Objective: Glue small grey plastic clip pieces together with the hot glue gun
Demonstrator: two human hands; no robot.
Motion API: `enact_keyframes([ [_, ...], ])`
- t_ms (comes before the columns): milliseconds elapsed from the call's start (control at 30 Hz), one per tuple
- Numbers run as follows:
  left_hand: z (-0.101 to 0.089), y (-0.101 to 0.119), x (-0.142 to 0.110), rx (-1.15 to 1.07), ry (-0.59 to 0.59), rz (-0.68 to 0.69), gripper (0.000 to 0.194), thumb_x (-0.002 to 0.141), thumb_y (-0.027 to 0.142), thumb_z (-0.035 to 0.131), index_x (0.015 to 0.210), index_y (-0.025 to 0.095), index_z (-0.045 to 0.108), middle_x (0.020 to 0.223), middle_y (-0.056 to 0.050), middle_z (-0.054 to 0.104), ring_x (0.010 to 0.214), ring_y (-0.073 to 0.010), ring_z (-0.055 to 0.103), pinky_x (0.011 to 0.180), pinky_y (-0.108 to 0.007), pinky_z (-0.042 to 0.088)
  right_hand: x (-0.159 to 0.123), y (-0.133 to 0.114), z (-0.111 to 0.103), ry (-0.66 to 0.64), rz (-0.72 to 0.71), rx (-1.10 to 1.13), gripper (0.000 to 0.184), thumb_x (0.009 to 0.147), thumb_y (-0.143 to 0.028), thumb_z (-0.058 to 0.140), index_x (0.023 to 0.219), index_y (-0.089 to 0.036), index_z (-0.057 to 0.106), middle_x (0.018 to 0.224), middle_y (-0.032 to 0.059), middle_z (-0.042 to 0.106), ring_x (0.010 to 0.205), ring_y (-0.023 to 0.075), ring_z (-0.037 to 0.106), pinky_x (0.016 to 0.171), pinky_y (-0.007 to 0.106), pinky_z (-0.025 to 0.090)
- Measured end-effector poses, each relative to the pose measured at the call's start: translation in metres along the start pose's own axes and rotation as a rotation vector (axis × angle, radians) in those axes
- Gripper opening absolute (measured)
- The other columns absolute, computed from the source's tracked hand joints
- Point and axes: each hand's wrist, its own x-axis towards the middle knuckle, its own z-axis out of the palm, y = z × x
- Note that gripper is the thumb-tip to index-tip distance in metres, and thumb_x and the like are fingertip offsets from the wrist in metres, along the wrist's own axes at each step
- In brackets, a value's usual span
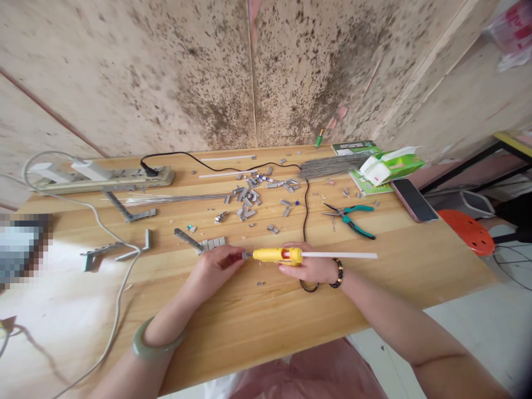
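Note:
My right hand (pixel 305 263) is closed around a yellow hot glue gun (pixel 268 254), which points left. A white glue stick (pixel 338 255) sticks out of its back end. Between the fingertips of my left hand (pixel 216 270) is a small grey block (pixel 244 255), right at the gun's nozzle; whether the two touch I cannot tell. Just beyond my left hand lies an angled piece made of grey blocks (pixel 213 244), partly hidden by the fingers. A pile of loose grey blocks (pixel 247 197) is scattered farther back on the wooden table (pixel 257 321).
Teal-handled pliers (pixel 353 219), a phone (pixel 414 199), a green tissue pack (pixel 393 165) and a bundle of thin wires (pixel 332 164) lie on the right. A power strip (pixel 162 176) stands back left. A white cable (pixel 120 293) crosses the left side. More grey angled pieces (pixel 128 210) lie there.

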Motion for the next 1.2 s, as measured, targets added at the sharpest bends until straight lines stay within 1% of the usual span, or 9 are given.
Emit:
enact_keyframes([
  [67, 0.0001, 0.0000, 0.0002, -0.003, 0.003, -0.003, 0.018, 0.082, 0.031, 0.060, 0.094, 0.021, 0.069, 0.084, -0.003, 0.073, 0.072, -0.0162, 0.067, 0.064, -0.024, 0.052, 0.0001, 0.0004, -0.0008, -0.021, -0.029, -0.019, 0.006, 0.081, -0.023, 0.060, 0.075, -0.021, 0.060, 0.079, 0.0021, 0.063, 0.075, 0.0169, 0.060, 0.073, 0.028, 0.051],
  [167, 0.0002, 0.0001, 0.0001, -0.007, 0.011, -0.008, 0.019, 0.082, 0.032, 0.060, 0.094, 0.020, 0.070, 0.084, -0.003, 0.073, 0.072, -0.0164, 0.067, 0.063, -0.024, 0.053, -0.0002, 0.0019, -0.0002, -0.003, -0.050, -0.020, 0.008, 0.081, -0.024, 0.060, 0.073, -0.021, 0.060, 0.081, 0.0026, 0.063, 0.077, 0.0173, 0.060, 0.076, 0.029, 0.050],
  [300, 0.0003, -0.0001, -0.0006, 0.020, 0.015, 0.010, 0.019, 0.082, 0.033, 0.061, 0.094, 0.021, 0.070, 0.084, -0.003, 0.073, 0.071, -0.0160, 0.067, 0.063, -0.024, 0.052, -0.0003, 0.0015, 0.0007, 0.028, 0.002, 0.008, 0.011, 0.083, -0.027, 0.058, 0.075, -0.020, 0.059, 0.082, 0.0024, 0.063, 0.074, 0.0163, 0.059, 0.071, 0.028, 0.049],
  [400, 0.0002, -0.0005, -0.0009, 0.014, 0.006, 0.013, 0.019, 0.082, 0.032, 0.060, 0.094, 0.021, 0.070, 0.084, -0.003, 0.072, 0.071, -0.0157, 0.066, 0.063, -0.024, 0.052, 0.0000, 0.0007, 0.0000, 0.024, 0.012, 0.015, 0.010, 0.082, -0.027, 0.059, 0.075, -0.019, 0.059, 0.082, 0.0020, 0.062, 0.074, 0.0156, 0.059, 0.072, 0.027, 0.049],
  [633, -0.0006, -0.0002, 0.0000, 0.004, 0.034, 0.004, 0.020, 0.082, 0.032, 0.060, 0.094, 0.021, 0.070, 0.086, -0.003, 0.073, 0.073, -0.0161, 0.068, 0.065, -0.024, 0.054, 0.0000, 0.0037, -0.0005, -0.022, -0.062, -0.028, 0.009, 0.082, -0.025, 0.059, 0.074, -0.020, 0.061, 0.077, 0.0016, 0.061, 0.074, 0.0160, 0.058, 0.073, 0.027, 0.050],
  [867, 0.0001, 0.0003, 0.0007, 0.006, 0.054, -0.005, 0.022, 0.081, 0.034, 0.060, 0.094, 0.020, 0.071, 0.084, -0.003, 0.074, 0.071, -0.0163, 0.068, 0.065, -0.024, 0.055, -0.0011, 0.0057, 0.0009, -0.023, -0.059, -0.026, 0.012, 0.082, -0.027, 0.058, 0.072, -0.021, 0.060, 0.076, 0.0023, 0.061, 0.073, 0.0164, 0.058, 0.072, 0.027, 0.050],
  [933, 0.0006, -0.0012, 0.0004, 0.013, 0.057, 0.005, 0.021, 0.082, 0.034, 0.060, 0.094, 0.020, 0.071, 0.084, -0.003, 0.074, 0.071, -0.0161, 0.068, 0.064, -0.024, 0.054, -0.0008, 0.0057, 0.0012, -0.005, -0.043, -0.002, 0.012, 0.082, -0.028, 0.058, 0.072, -0.021, 0.059, 0.077, 0.0020, 0.061, 0.073, 0.0164, 0.058, 0.072, 0.027, 0.050],
  [1033, 0.0008, -0.0024, -0.0004, 0.017, 0.050, 0.020, 0.021, 0.082, 0.034, 0.060, 0.095, 0.021, 0.071, 0.085, -0.003, 0.074, 0.071, -0.0161, 0.068, 0.063, -0.024, 0.054, -0.0003, 0.0037, 0.0011, 0.030, 0.025, 0.034, 0.013, 0.082, -0.029, 0.058, 0.073, -0.020, 0.058, 0.076, 0.0013, 0.060, 0.070, 0.0155, 0.057, 0.069, 0.027, 0.050],
  [1200, 0.0003, -0.0004, -0.0011, -0.006, 0.036, 0.012, 0.021, 0.082, 0.034, 0.061, 0.095, 0.021, 0.071, 0.088, -0.004, 0.074, 0.074, -0.0171, 0.069, 0.066, -0.025, 0.056, -0.0006, -0.0023, -0.0012, -0.006, 0.132, 0.099, 0.014, 0.084, -0.029, 0.056, 0.074, -0.019, 0.058, 0.075, 0.0003, 0.059, 0.062, 0.0121, 0.056, 0.056, 0.022, 0.048],
])
